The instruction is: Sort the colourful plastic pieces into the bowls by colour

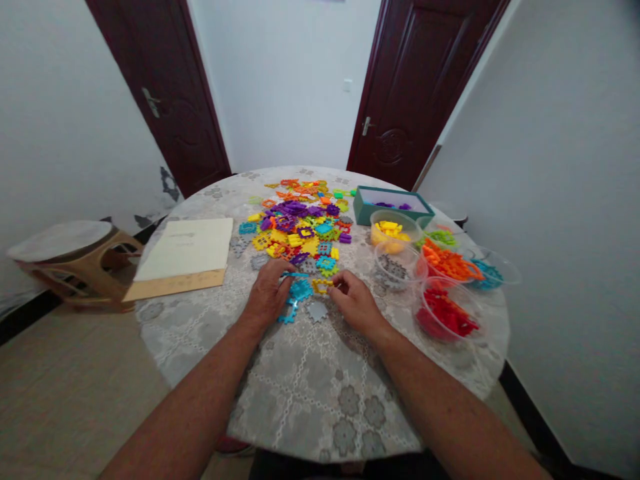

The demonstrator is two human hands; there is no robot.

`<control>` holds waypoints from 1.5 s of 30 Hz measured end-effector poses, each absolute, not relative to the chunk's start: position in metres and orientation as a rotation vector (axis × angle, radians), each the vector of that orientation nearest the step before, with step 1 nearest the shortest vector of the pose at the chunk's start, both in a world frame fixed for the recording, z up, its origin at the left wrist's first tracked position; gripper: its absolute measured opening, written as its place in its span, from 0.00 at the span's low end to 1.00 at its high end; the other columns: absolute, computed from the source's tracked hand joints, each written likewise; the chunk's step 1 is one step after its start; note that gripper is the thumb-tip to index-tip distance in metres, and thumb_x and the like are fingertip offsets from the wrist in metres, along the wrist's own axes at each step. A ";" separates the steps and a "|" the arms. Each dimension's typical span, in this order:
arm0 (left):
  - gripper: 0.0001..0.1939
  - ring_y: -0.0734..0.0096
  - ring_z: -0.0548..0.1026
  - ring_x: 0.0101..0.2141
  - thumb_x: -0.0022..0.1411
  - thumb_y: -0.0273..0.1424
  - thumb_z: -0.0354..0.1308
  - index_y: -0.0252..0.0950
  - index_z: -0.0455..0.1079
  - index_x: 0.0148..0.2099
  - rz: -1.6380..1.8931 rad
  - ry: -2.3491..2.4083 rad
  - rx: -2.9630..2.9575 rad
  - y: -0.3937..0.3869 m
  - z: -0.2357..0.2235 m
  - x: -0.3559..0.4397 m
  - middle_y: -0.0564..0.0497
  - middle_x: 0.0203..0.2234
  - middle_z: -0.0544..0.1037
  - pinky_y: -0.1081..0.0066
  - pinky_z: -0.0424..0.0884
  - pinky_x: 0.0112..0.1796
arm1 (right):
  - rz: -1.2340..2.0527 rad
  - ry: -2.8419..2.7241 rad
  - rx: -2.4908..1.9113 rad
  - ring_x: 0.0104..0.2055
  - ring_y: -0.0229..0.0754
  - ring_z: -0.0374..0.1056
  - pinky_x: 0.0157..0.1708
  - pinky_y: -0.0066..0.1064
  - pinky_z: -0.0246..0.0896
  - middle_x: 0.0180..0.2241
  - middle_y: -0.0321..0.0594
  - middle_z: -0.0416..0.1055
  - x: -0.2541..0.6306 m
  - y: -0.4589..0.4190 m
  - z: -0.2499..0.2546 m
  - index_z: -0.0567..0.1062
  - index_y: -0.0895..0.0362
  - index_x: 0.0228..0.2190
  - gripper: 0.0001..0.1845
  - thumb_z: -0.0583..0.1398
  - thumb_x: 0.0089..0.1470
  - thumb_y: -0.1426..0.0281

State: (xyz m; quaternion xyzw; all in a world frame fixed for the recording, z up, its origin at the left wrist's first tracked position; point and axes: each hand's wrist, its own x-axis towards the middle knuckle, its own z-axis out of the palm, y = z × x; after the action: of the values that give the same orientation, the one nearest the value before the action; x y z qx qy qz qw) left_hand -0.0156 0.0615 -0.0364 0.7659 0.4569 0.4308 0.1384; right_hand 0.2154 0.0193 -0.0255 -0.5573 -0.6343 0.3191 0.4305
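Note:
My left hand (270, 290) is closed on a thin blue plastic building piece (296, 274), seen nearly edge-on. Just beside those fingers lie a blue square building piece (301, 289) and a blue open-frame piece (287, 313). My right hand (353, 299) pinches the right edge of a yellow frame building piece (323, 286). Between the hands, nearer to me, a grey flat piece (317, 311) rests on the cloth. Beyond both hands spreads a mixed pile of building pieces (310, 247) in purple, yellow, orange, blue and grey.
Clear tubs on the right hold sorted pieces: yellow (391, 231), grey (393, 268), orange (450, 259), red (445, 317) and blue (489, 272). Behind them stands a green box (380, 218) with purple pieces. An open notebook (187, 250) lies left on the round table (310, 400). A stool (75, 267) stands further left.

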 end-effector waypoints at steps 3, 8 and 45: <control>0.07 0.60 0.74 0.45 0.68 0.32 0.52 0.43 0.70 0.46 1.272 1.356 2.160 0.063 -0.036 -0.017 0.49 0.42 0.76 0.58 0.74 0.49 | 0.650 -1.575 -1.307 0.35 0.40 0.69 0.37 0.31 0.65 0.36 0.36 0.73 0.214 0.017 -0.019 0.73 0.53 0.38 0.05 0.59 0.58 0.69; 0.08 0.60 0.76 0.43 0.67 0.32 0.51 0.44 0.69 0.47 1.232 1.326 2.184 0.066 -0.038 -0.020 0.49 0.42 0.76 0.57 0.75 0.48 | 0.476 -1.527 -1.166 0.47 0.42 0.73 0.46 0.33 0.70 0.45 0.41 0.74 0.216 0.015 -0.010 0.75 0.52 0.39 0.08 0.58 0.58 0.73; 0.20 0.59 0.75 0.54 0.64 0.26 0.51 0.40 0.72 0.56 1.228 1.242 2.263 0.071 -0.047 -0.022 0.46 0.50 0.77 0.54 0.70 0.59 | -0.226 -1.712 -1.713 0.64 0.57 0.62 0.64 0.47 0.57 0.61 0.63 0.64 0.275 0.111 0.059 0.76 0.65 0.50 0.20 0.56 0.58 0.78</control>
State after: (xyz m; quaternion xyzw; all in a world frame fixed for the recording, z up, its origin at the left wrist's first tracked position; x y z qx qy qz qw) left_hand -0.0215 0.0711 -0.0469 0.7837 0.4302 0.4252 0.1411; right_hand 0.2747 0.1108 0.0589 -0.6604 -0.6601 -0.0873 0.3471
